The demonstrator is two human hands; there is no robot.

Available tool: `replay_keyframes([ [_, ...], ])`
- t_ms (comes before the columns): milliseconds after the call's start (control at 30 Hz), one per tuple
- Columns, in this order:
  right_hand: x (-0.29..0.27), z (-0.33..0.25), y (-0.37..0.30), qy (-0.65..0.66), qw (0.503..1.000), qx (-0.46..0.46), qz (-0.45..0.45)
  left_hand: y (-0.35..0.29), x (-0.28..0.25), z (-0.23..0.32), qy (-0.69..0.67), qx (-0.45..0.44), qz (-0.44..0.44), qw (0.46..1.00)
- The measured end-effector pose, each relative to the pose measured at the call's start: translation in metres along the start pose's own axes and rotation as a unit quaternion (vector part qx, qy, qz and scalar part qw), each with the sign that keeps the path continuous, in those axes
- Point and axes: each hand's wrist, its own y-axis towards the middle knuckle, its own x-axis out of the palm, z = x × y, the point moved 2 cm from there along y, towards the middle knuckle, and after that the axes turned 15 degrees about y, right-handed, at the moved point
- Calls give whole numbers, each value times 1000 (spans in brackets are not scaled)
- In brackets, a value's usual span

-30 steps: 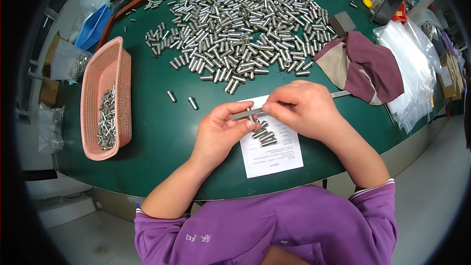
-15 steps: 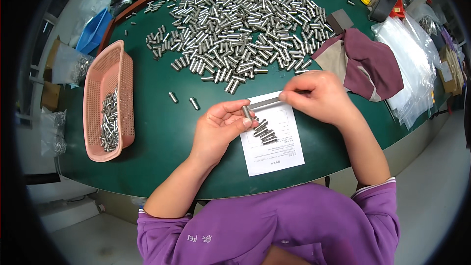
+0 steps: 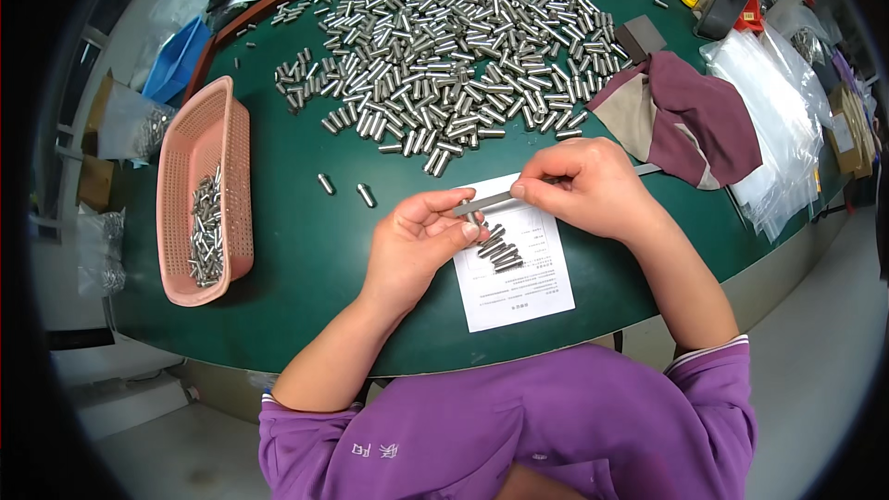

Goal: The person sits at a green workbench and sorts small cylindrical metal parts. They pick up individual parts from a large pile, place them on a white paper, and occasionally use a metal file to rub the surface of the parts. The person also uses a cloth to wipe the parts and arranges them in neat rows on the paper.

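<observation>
My left hand [image 3: 419,239] pinches a short steel pin [image 3: 471,215] between thumb and fingers, its end pointing up. Across the top of that pin lies a long, flat grey metal bar [image 3: 489,203], shaped like a file. The bar's other part is closed in my right hand [image 3: 582,187], and a pale end sticks out past it on the right. Beneath my hands, a printed white sheet [image 3: 519,301] bears a small group of dark steel pins [image 3: 502,252]. Two single pins [image 3: 366,194] lie left of the sheet.
A big heap of steel pins [image 3: 454,46] covers the far middle of the green table [image 3: 306,315]. On the left stands a pink basket [image 3: 243,222] with pins inside. Maroon cloth [image 3: 704,116], a dark block [image 3: 641,38], clear plastic bags [image 3: 773,130] and a phone [image 3: 727,2] are at right.
My right hand has moved left with the flat bar, whose tip now extends over the pin in my left hand. The left hand has hardly moved.
</observation>
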Motion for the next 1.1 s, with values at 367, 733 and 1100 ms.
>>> replay_keyframes([
  [367,-18,14,-5,55,996,60,26,3,-6,-4,-38,6,-21,999],
  [733,2,2,1,-5,1000,-3,11,2,-5,-3,-33,8,-28,999],
  [1100,-21,13,-2,54,997,42,24,2,-6,-3,-36,9,-26,999],
])
